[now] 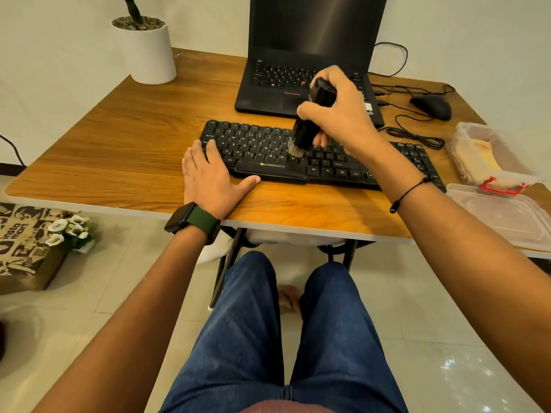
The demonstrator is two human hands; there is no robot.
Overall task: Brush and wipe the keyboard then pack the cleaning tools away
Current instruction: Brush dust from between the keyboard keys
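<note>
A black keyboard (262,150) lies across the middle of the wooden table (119,144). My right hand (340,114) grips a black brush (313,120) held nearly upright, and its grey bristles touch the keys near the keyboard's centre. My left hand (211,177) lies flat on the keyboard's left end and the table, fingers straight, thumb spread along the front edge. At the right edge a clear plastic box (465,135) holds a yellow cloth (486,156). Its lid (507,216) with a red clip lies in front of the box.
A black laptop (301,55) stands open behind the keyboard. A black mouse (432,107) and loose cables lie at the back right. A white plant pot (149,52) stands at the back left. On the floor left are a printed bag (24,245) and white flowers.
</note>
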